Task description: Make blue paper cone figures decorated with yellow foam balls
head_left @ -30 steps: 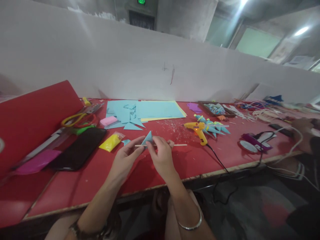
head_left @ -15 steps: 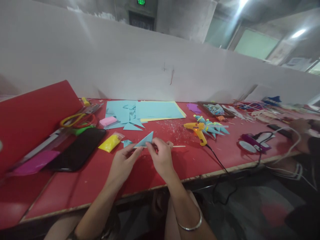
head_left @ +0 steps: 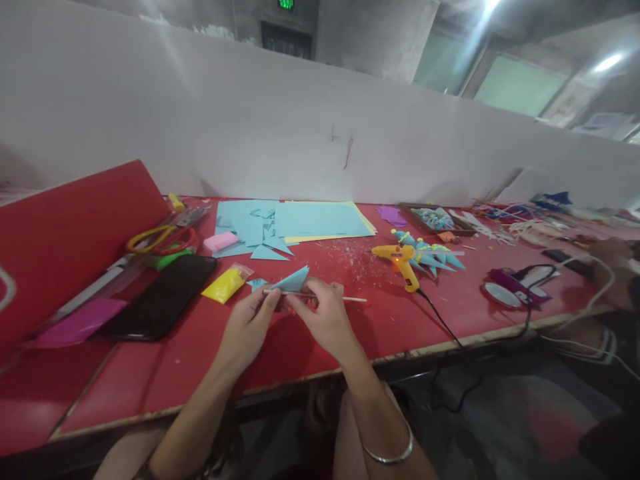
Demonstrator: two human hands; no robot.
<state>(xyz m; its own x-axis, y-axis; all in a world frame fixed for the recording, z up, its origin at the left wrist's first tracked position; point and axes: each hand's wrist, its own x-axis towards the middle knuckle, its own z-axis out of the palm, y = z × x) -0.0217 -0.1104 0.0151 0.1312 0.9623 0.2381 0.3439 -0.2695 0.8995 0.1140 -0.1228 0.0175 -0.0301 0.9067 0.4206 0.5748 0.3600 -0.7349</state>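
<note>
A thin pale stick [head_left: 355, 299] lies across the lower edge of a light blue paper triangle [head_left: 294, 279], both held just above the red table. My left hand [head_left: 250, 319] is closed, pinching the paper's left end and the stick between thumb and fingers. My right hand [head_left: 325, 312] is closed too, its thumb and fingers gripping the paper's right side and the stick, which sticks out past the knuckles. Fingers hide part of the stick's middle. Behind my left hand lies a small cut blue paper piece [head_left: 257, 283].
A yellow glue gun [head_left: 400, 255] lies to the right, beside blue paper cones [head_left: 443, 257]. Blue sheets [head_left: 320, 220] lie at the back. At left are a yellow clay packet [head_left: 224, 285], a black phone [head_left: 163, 300] and scissors [head_left: 160, 239]. Another person's hand [head_left: 613, 257] is at far right.
The stick has tilted, its right end lower, and its left end now shows in front of the paper by my left thumb. The paper has turned slightly. The view has shifted a little.
</note>
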